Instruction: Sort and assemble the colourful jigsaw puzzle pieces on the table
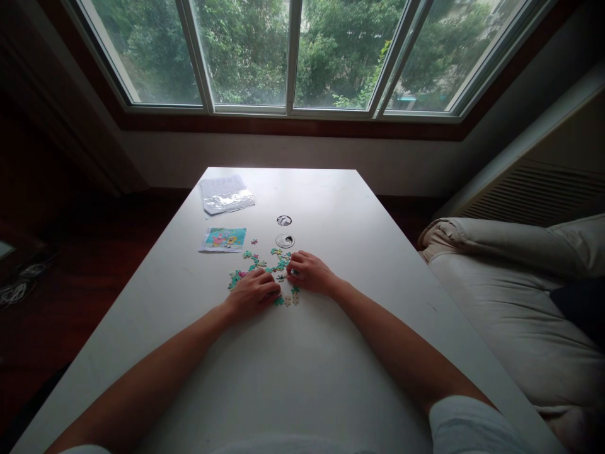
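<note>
Several small teal, pink and tan jigsaw pieces (258, 260) lie scattered in the middle of a white table (302, 366). My left hand (254, 292) rests on the pieces with its fingers curled down, and what is under them is hidden. My right hand (309, 272) sits just right of it, fingers bent and pinched on a piece at the edge of the cluster. The two hands almost touch. A small colourful reference picture (225, 239) lies to the far left of the pieces.
A clear plastic bag with paper (225, 193) lies at the table's far left. Two round cable holes (284, 230) sit beyond the pieces. A cream sofa (510, 296) stands close along the right edge. Windows fill the far wall, and dark floor lies to the left.
</note>
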`<state>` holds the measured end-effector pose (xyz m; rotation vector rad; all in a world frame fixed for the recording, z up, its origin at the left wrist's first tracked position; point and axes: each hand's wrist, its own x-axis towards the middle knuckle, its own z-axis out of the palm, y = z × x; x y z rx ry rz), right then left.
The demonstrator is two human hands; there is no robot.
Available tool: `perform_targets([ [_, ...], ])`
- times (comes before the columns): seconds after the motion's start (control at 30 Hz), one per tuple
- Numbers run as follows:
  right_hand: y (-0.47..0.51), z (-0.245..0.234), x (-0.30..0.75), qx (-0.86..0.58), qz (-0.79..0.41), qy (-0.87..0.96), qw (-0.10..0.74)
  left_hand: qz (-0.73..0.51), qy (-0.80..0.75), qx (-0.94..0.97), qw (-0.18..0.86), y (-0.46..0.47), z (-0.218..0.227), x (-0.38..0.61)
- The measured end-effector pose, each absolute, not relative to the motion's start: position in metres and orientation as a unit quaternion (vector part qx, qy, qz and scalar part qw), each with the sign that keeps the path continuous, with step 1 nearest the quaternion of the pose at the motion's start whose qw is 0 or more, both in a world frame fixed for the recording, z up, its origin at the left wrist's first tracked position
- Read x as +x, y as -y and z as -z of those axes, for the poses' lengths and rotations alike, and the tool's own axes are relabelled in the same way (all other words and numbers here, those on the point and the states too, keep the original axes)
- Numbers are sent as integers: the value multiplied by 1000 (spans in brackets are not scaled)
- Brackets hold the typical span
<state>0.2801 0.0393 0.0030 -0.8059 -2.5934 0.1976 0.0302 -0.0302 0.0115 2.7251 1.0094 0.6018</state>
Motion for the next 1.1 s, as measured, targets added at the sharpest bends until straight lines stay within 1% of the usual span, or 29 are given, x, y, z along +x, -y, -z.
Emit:
perform_targets([
  [0.17,-41,-4,281,-279,-44,937,206,-200,-345,912,89,30,-13,29],
  [0.5,-42,-1,281,-308,-80,919,234,-249,-425,868,60,25,-3,25],
  [0.6,-41,-6,282,-309,-86,919,230,-248,-435,863,60,24,-3,24],
  [0.67,-39,-12,284,-301,-110,924,209,-239,-435,866,62,26,-4,24],
  [0.73,-36,-20,287,-283,-154,931,171,-235,-427,871,60,28,-7,25],
  [0.87,-29,-38,291,-265,-220,931,119,-222,-368,901,65,38,-15,33],
  [1.0,-22,-46,290,-273,-236,930,71,-181,-301,933,75,44,-19,39],
  [1.1,-19,-43,285,-276,-225,933,56,-162,-295,939,73,44,-19,39],
])
